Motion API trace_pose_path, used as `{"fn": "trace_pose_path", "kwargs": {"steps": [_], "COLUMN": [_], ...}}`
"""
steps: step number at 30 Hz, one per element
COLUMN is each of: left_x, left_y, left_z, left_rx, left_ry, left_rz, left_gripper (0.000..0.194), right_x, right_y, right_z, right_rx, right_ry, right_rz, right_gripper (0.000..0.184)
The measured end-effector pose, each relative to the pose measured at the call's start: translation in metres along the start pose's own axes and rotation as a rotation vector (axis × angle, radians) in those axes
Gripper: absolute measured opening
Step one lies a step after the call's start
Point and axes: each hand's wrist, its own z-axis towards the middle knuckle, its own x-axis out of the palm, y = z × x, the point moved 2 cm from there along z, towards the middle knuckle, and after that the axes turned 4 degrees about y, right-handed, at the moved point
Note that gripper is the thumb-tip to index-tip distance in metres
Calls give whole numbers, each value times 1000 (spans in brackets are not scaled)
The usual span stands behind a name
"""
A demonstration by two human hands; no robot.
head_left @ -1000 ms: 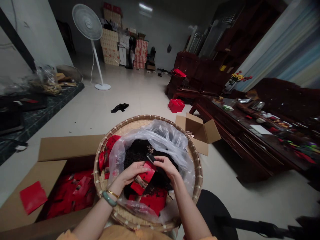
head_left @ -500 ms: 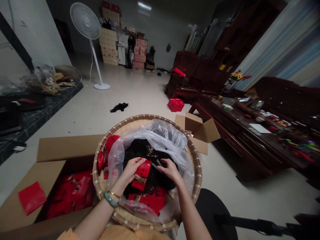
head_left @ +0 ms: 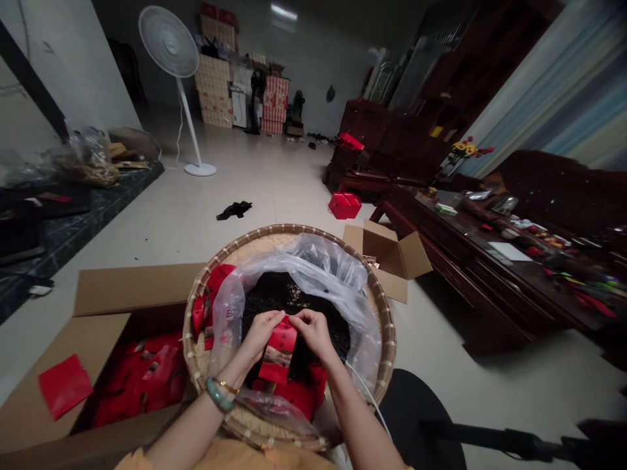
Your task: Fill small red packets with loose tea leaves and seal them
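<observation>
The room is dim, and the brightest source in view is a ceiling light (head_left: 284,11) at the far end, a small white streak of glare. Its glow lies as a soft sheen along the tile floor (head_left: 274,183). Crisp white highlights catch the folds of the plastic bag (head_left: 313,264). A deep, soft-edged shadow falls on the floor under the desk (head_left: 470,261) on the right. Wide-lens distortion bends the curtain (head_left: 548,85) and the left wall (head_left: 59,65) toward the edges. The dark wooden furniture (head_left: 382,137) loses detail in murk, and the black shape at the near right corner (head_left: 509,445) is blurred.
</observation>
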Motion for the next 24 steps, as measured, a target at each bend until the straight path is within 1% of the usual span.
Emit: {"fn": "trace_pose_path", "kwargs": {"steps": [3,7,9,12,16,19,21,24], "left_x": [0,-1,-3,-7,-9,-8,-7,-5], "left_y": [-1,-7,-9,-7,0,3,3,3], "left_z": [0,0,1,3,6,7,6,5], "left_rx": [1,-37,-40,-49,-128,-131,-117,-116], "left_ry": [47,128,137,144,182,159,130,90], "left_rz": [-40,-81,-99,-119,-103,-65,-30,10], "left_gripper": [31,30,29,29,34,31,30,29], "right_x": [-4,-6,-6,-5,-5,-3,-2,-2], "right_y": [-1,-6,-8,-11,-14,-14,-13,-11], "right_z": [-1,-1,-2,-4,-5,-5,-5,-5], "right_rx": [15,95,116,124,160,170,162,134], "right_ry": [43,111,123,76,-20,-6,25,30], "right_rz": [71,185,223,259,359,394,378,340], "right_gripper": [34,41,42,39,35,34,33,30]}}
